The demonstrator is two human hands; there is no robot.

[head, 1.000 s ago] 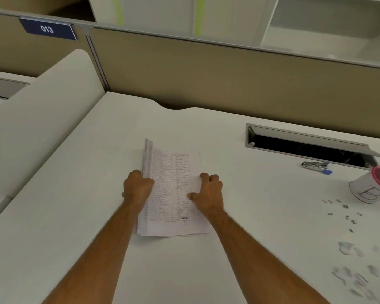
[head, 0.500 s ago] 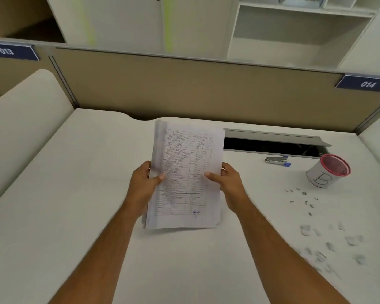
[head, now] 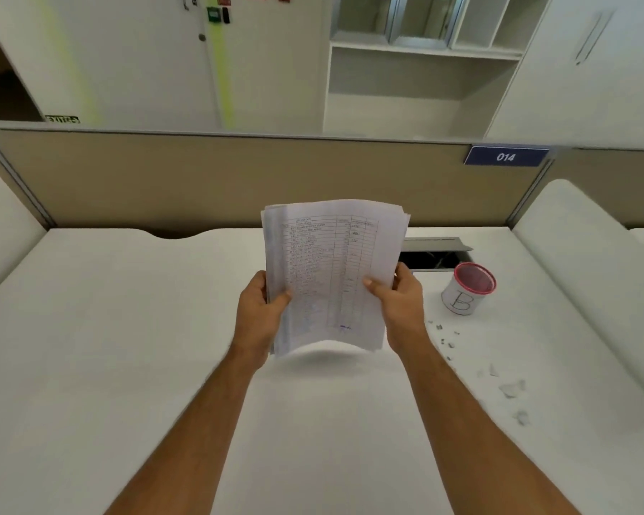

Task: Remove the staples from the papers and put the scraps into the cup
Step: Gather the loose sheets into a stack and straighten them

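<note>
A stack of printed papers is held upright above the white desk, clear of its surface. My left hand grips the stack's left edge, thumb on the front. My right hand grips the right edge the same way. A white cup with a red rim and a "B" on it stands to the right. Loose staples and torn paper scraps lie on the desk in front of the cup.
An open cable slot in the desk sits behind the papers, next to the cup. A beige partition with a "014" plate closes the back. White rounded dividers flank the desk.
Both hands gripped the stack lying on the desk, lifted it and stood it upright. It now hangs higher, off the surface. The view has swung right and up.
</note>
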